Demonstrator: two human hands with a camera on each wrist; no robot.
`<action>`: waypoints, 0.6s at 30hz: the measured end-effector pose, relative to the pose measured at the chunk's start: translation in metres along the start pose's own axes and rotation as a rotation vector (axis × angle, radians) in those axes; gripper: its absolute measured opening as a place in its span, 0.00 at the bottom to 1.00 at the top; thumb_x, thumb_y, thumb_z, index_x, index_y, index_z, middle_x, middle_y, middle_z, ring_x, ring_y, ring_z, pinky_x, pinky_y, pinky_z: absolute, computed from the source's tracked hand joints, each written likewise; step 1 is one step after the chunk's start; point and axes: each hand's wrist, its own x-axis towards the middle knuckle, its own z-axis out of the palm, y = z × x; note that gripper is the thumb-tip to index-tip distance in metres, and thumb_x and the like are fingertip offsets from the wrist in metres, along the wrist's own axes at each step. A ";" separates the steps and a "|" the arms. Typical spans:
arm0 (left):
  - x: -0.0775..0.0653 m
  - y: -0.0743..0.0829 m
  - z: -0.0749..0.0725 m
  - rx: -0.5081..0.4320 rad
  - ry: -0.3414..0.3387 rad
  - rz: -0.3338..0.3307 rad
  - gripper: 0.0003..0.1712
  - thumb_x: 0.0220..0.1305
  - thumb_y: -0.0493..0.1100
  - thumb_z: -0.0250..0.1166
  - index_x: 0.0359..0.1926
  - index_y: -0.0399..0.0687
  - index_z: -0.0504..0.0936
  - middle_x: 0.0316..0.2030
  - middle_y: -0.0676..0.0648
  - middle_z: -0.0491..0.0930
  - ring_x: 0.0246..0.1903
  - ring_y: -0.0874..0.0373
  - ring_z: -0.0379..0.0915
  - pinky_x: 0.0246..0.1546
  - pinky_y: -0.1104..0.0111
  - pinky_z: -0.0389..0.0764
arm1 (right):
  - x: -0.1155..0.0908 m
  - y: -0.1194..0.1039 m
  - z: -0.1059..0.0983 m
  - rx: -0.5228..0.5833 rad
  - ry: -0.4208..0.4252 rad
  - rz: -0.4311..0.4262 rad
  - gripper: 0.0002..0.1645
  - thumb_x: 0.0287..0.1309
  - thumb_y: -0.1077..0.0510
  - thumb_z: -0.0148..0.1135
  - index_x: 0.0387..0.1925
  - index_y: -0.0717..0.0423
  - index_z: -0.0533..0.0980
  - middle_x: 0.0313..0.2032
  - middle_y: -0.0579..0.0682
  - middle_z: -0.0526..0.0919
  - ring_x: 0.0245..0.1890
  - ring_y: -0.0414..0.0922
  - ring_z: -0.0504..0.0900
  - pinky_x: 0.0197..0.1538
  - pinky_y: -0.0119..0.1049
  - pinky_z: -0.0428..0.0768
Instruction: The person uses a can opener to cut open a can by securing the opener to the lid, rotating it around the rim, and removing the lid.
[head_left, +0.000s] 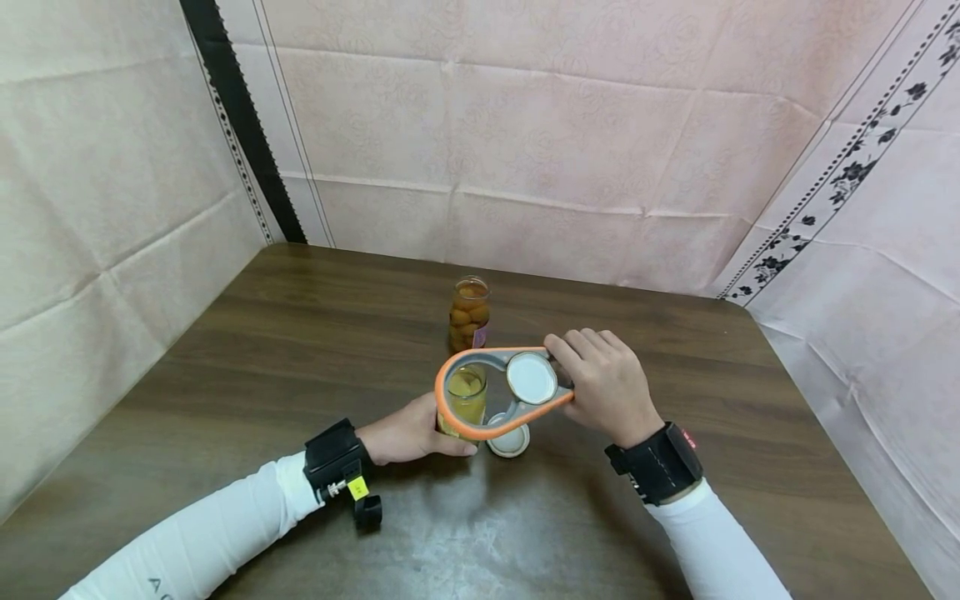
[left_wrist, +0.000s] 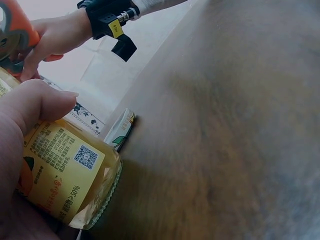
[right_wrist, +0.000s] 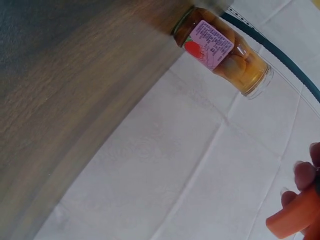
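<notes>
A glass jar of yellow fruit point(head_left: 467, 407) stands on the table, and my left hand point(head_left: 408, 432) grips its side. The left wrist view shows its yellow label point(left_wrist: 62, 172) with the thumb over the upper part. My right hand point(head_left: 607, 379) holds an orange and grey jar opener point(head_left: 440, 398) by its handle ends, above the yellow jar. Inside the opener, near those fingers, sits a white lid point(head_left: 532, 378). Through the opener's loop the jar's mouth looks uncovered. Only some fingertips and an orange handle end point(right_wrist: 290, 220) show in the right wrist view.
A second lid point(head_left: 510, 442) lies on the table just right of the yellow jar. Behind stands a lidless jar of amber fruit point(head_left: 468, 317) with a pink label. The brown table point(head_left: 300, 333) meets cloth hangings point(head_left: 525, 150) at its back and sides.
</notes>
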 end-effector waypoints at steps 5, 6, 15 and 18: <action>-0.001 -0.001 -0.001 -0.010 0.009 -0.024 0.40 0.61 0.43 0.74 0.71 0.47 0.66 0.55 0.47 0.80 0.56 0.53 0.74 0.61 0.55 0.72 | -0.004 0.000 0.001 0.026 -0.004 -0.010 0.19 0.38 0.60 0.68 0.38 0.57 0.79 0.29 0.50 0.84 0.29 0.48 0.83 0.32 0.41 0.80; -0.001 -0.001 -0.001 -0.008 0.011 -0.027 0.41 0.61 0.43 0.74 0.72 0.47 0.65 0.56 0.45 0.79 0.56 0.53 0.74 0.60 0.56 0.73 | -0.005 0.001 0.002 0.034 -0.004 -0.012 0.19 0.37 0.59 0.68 0.37 0.56 0.79 0.28 0.49 0.84 0.28 0.48 0.83 0.31 0.40 0.80; -0.001 -0.003 -0.004 -0.016 0.011 -0.006 0.40 0.62 0.42 0.73 0.72 0.48 0.66 0.61 0.44 0.78 0.54 0.54 0.72 0.55 0.62 0.76 | -0.019 0.006 0.000 0.084 -0.015 -0.010 0.27 0.30 0.47 0.73 0.36 0.55 0.78 0.28 0.48 0.84 0.27 0.45 0.82 0.30 0.40 0.79; 0.000 -0.004 -0.004 -0.026 0.008 -0.003 0.39 0.62 0.42 0.73 0.71 0.47 0.68 0.58 0.45 0.80 0.51 0.56 0.75 0.54 0.64 0.78 | -0.022 0.007 -0.002 0.093 -0.017 -0.008 0.28 0.31 0.45 0.74 0.36 0.55 0.78 0.28 0.48 0.84 0.26 0.45 0.82 0.30 0.40 0.79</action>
